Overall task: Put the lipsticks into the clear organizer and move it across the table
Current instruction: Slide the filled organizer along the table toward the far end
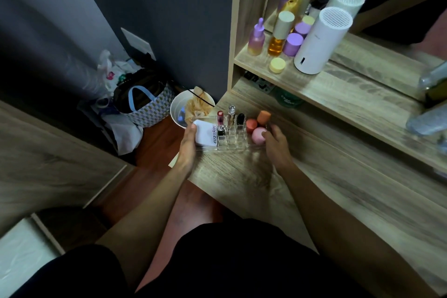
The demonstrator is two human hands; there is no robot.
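organizer (232, 139) at table (302, 176) far-L corner, by edge | 3 lipsticks (220, 123) upright in slots, sponges (258, 134) in R section, white pouch (205, 134) in L | L hand (189, 139) grips L end w/ thumb on pouch | R hand (275, 143) fingers curled on R end | bin (180, 110) on floor beyond

bottles (428, 117) — blurred, cut by right edge | under-shelf items (260, 82) — unreadable

Clear glossy plastic organizer (232, 139) on matt wood-grain table (314, 189); shiny metallic lipstick (231, 113) cap.
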